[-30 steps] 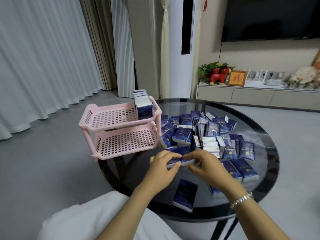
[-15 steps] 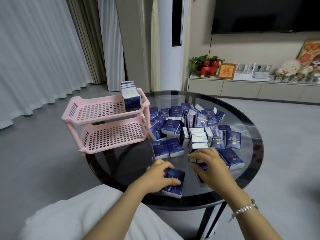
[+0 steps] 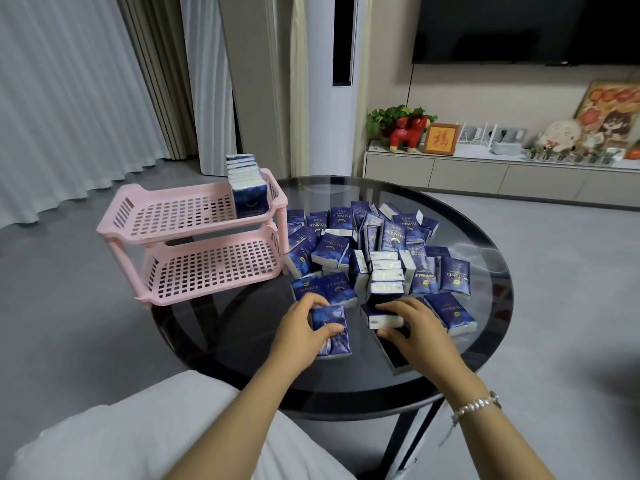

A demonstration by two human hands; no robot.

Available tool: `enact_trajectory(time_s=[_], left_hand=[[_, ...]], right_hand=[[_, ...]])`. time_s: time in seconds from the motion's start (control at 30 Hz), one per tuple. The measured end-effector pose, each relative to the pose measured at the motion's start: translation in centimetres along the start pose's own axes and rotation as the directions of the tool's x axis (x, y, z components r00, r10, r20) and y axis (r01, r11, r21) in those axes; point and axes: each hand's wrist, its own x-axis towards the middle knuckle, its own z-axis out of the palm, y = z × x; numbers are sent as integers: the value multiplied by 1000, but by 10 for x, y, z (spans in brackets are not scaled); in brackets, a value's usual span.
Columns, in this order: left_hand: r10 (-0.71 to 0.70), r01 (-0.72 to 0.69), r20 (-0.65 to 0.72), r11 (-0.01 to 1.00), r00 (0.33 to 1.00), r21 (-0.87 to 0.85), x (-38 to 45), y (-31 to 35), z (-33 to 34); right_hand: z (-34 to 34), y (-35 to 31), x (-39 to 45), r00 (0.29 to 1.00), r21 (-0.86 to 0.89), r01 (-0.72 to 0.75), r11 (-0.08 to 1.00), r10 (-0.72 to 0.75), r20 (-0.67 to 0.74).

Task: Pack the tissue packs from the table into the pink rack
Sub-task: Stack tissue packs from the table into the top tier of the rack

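Observation:
A pink two-tier rack (image 3: pixel 194 237) stands at the left edge of the round dark glass table (image 3: pixel 485 341). Its top tier holds a row of upright blue tissue packs (image 3: pixel 247 192) at the right end; its lower tier holds nothing. Several blue tissue packs (image 3: pixel 381 251) lie heaped across the table's middle. My left hand (image 3: pixel 301 327) grips one blue pack (image 3: pixel 332 332) near the table's front. My right hand (image 3: pixel 415 327) closes on another pack (image 3: pixel 382 318) lying on its side beside it.
A white cushion or garment (image 3: pixel 145 434) covers my lap at the front left. Beyond the table stand a low TV cabinet (image 3: pixel 485 171) with ornaments, a wall-mounted screen, a tall white unit (image 3: pixel 339 81) and curtains. Grey floor surrounds the table.
Both hands dropped from holding one pack together in front of me. The left hand took a pack at the table's front and slid it forward; the right hand closed on a pack beside it.

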Motion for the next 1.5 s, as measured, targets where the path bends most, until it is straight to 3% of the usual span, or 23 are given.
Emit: enact_trajectory(time_s=[0.13,0.27,0.4,0.5,0.6,0.67,0.7,0.83,0.97,1.1,1.2,1.33,1.5], left_hand=[[-36,30,-21,969,999,-245,3,0,-5],[-44,33,-17,916,999,-401,3,-3,-9],[-79,38,-74,898,994,-439,5,-7,-13],[-136,84,-62,849,989,-522,5,-9,-13],[-171,106,-62,818,983,-566,4,-8,-13],[-160,96,-65,818,985,-567,4,-7,-13],[-158,95,-61,814,986,-574,4,-6,-12],[-168,140,24,728,986,-671,0,3,-12],[-117,139,76,754,990,-643,-1,4,-9],[-132,152,79,773,988,-615,2,-1,-3],[-172,186,83,755,981,-629,5,-6,-1],[-185,195,79,769,979,-609,6,-8,2],[-181,176,50,789,982,-589,6,-8,1]], right_hand=[[-5,-9,5,992,69,6,998,3,-127],[-6,-23,10,974,277,-47,960,105,-199],[3,-33,12,953,629,-178,757,292,-81],[10,-40,12,937,835,-207,511,349,18],[14,-52,8,929,915,-238,325,352,116],[17,-59,6,923,927,-238,290,365,123],[20,-61,5,920,920,-235,315,378,105],[34,-63,0,935,790,-201,580,354,-22],[38,-61,-4,943,715,-164,680,320,-88],[31,-52,-5,949,470,-109,876,233,-214],[16,-37,-6,942,248,-122,961,191,-275],[-4,-8,-11,966,-150,-251,956,238,-97],[-9,-10,-15,954,-206,-284,937,298,38]])
